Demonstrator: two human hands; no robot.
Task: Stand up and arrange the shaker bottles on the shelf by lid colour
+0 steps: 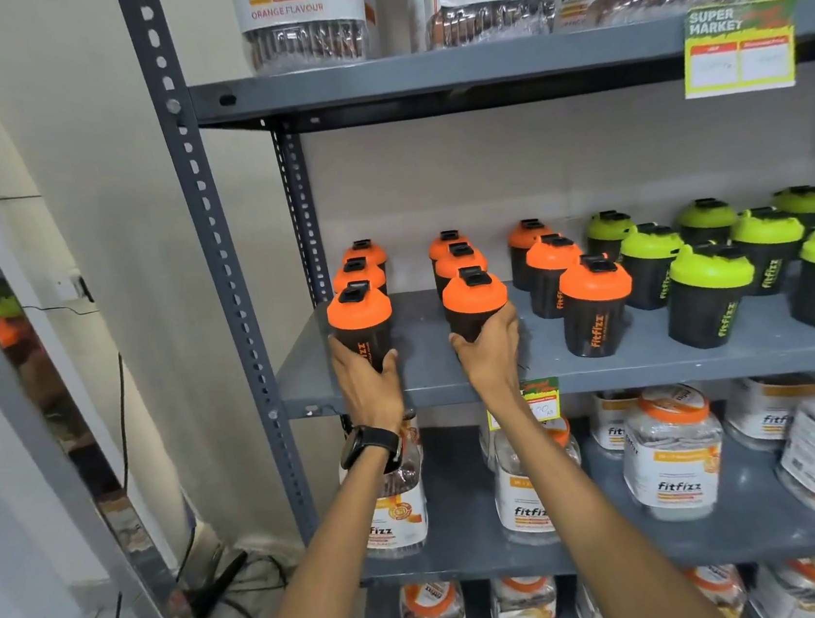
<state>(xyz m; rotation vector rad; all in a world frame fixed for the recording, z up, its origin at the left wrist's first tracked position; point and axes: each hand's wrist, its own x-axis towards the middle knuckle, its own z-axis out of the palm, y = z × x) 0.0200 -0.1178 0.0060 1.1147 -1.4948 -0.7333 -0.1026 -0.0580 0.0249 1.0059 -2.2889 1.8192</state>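
Grey metal shelf (454, 379), pale wall (102, 191), upright shaker bottles (596, 307)

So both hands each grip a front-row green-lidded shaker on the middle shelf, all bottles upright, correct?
Not quite: the head view shows the left hand and right hand each gripping an orange-lidded shaker, not green. The green-lidded shakers stand untouched further right. The rest holds: front row, middle shelf, all upright.
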